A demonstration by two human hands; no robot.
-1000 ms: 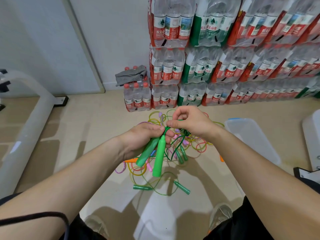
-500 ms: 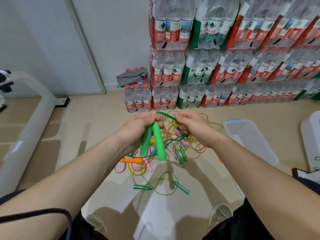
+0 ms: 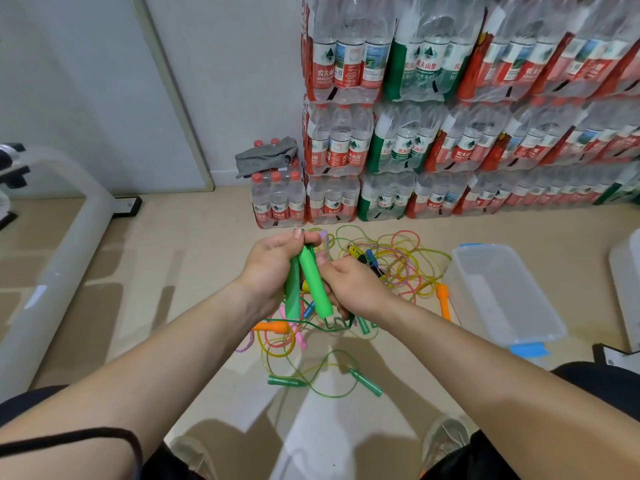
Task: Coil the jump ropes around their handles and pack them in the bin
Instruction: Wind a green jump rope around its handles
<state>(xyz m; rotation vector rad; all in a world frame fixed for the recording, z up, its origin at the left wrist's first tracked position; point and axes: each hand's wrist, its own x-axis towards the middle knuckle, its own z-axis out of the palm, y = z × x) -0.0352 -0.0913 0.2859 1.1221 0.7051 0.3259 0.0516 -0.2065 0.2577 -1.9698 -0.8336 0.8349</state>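
Note:
My left hand (image 3: 273, 263) grips two bright green jump-rope handles (image 3: 311, 282) side by side, upright, above the floor. My right hand (image 3: 349, 289) sits just right of them and pinches the dark green cord (image 3: 311, 325), which loops under the handles' lower ends. Below both hands lies a tangled pile of coloured jump ropes (image 3: 398, 268) in yellow, pink, purple and orange. A separate green rope with two small green handles (image 3: 287, 381) lies nearer to me. A clear plastic bin (image 3: 498, 296) with blue latches stands to the right of the pile.
Stacked packs of bottled water (image 3: 415, 133) line the far wall, with a grey cloth (image 3: 266, 155) on a low pack. A white machine frame (image 3: 52, 271) crosses the floor at left. A white object (image 3: 627, 289) stands at the right edge. My knees and shoes are at the bottom.
My left hand turned the green handles upright. My right hand dropped from above the handles to beside and below them, carrying the cord down around their lower ends.

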